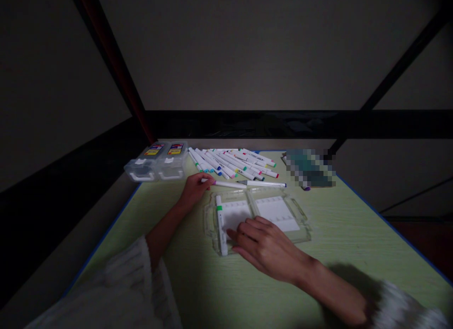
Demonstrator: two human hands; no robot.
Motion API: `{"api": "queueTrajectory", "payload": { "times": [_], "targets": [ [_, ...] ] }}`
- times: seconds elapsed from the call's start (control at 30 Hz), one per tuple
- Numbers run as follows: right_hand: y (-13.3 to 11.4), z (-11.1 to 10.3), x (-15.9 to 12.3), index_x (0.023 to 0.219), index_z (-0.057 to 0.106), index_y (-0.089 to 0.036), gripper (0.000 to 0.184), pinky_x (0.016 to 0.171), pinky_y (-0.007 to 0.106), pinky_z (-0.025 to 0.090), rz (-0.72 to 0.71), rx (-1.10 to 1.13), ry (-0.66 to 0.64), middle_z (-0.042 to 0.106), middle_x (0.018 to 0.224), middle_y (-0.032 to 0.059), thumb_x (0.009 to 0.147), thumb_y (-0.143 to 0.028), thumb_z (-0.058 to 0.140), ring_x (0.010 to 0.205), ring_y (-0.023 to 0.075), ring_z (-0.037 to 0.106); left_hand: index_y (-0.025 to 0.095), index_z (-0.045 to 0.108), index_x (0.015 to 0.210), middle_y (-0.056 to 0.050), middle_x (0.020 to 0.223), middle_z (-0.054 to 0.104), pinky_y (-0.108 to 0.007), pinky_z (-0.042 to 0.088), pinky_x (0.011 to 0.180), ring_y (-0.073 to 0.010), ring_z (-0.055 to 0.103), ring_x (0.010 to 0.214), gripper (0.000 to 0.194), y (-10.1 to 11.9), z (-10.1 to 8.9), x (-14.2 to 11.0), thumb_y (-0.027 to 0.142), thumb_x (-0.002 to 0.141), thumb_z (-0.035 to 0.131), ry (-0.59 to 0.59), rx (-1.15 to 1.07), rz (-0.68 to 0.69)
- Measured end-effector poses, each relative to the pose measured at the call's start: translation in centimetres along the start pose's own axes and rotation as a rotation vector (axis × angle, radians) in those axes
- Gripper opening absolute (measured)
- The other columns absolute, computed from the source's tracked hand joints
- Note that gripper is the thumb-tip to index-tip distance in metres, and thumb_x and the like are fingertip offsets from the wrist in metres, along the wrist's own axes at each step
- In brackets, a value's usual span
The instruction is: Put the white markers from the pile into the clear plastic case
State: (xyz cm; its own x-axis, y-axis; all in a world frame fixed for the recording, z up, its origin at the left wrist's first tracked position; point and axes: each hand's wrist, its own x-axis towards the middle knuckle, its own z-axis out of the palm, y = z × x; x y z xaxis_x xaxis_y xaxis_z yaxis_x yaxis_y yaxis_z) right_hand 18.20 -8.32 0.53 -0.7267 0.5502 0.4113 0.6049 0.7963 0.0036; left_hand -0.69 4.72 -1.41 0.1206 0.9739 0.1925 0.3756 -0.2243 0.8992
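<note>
At the far side of the clear plastic case, my left hand (197,191) pinches a white marker (228,183) with a purple band near its end. The marker points to the right, its far end close to another white marker with a dark blue end (267,183). My right hand (266,246) hovers over the near part of the open case (252,201), its fingers loosely bent and apart, with nothing visible between them. A white marker with a green band (221,225) lies lengthwise along the case's left side, just left of my right fingertips. White sheets (278,213) line the case.
A pile of white markers (230,164) with coloured ends spreads across the back of the table (170,282). Two clear latched cases (171,164) stand at the back left. A blurred-out flat object (309,167) lies back right, a purple-ended marker beside it.
</note>
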Motion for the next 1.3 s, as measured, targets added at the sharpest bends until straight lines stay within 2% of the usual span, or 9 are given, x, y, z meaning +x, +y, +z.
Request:
{"api": "queueTrajectory", "payload": {
  "times": [0.53, 0.97, 1.3],
  "targets": [
    [0.31, -0.25, 0.13, 0.091, 0.06, -0.012, 0.022, 0.063, 0.03, 0.039, 0.17, 0.02, 0.008, 0.057, 0.079, 0.0068, 0.086, -0.021, 0.041, 0.07, 0.017, 0.049, 0.013, 0.061, 0.064, 0.003, 0.051, 0.051, -0.02, 0.034, 0.049, -0.0086, 0.045, 0.049, 0.02, 0.5, -0.08, -0.28, 0.033, 0.065, 0.056, 0.013, -0.007, -0.013],
    [0.39, -0.22, -0.04, 0.103, 0.058, -0.012, 0.027, 0.078, 0.04, 0.042, 0.268, 0.04, 0.048, 0.052, 0.11, 0.0143, 0.085, -0.021, 0.041, 0.098, 0.024, 0.046, 0.013, 0.06, 0.064, 0.004, 0.05, 0.051, -0.02, 0.033, 0.048, -0.0083, 0.044, 0.049, 0.021, 0.29, -0.04, -0.17, 0.034, 0.065, 0.056, 0.002, -0.047, -0.024],
    [0.7, 0.11, -0.16, 0.109, 0.055, -0.013, 0.03, 0.087, 0.048, 0.039, 0.316, 0.021, 0.048, 0.04, 0.127, 0.0163, 0.081, -0.019, 0.046, 0.117, 0.0285, 0.034, 0.014, 0.059, 0.063, 0.003, 0.052, 0.052, -0.021, 0.036, 0.051, -0.0092, 0.045, 0.051, 0.021, 0.22, -0.02, -0.14, 0.034, 0.066, 0.055, -0.003, -0.038, -0.008]
  ]
}}
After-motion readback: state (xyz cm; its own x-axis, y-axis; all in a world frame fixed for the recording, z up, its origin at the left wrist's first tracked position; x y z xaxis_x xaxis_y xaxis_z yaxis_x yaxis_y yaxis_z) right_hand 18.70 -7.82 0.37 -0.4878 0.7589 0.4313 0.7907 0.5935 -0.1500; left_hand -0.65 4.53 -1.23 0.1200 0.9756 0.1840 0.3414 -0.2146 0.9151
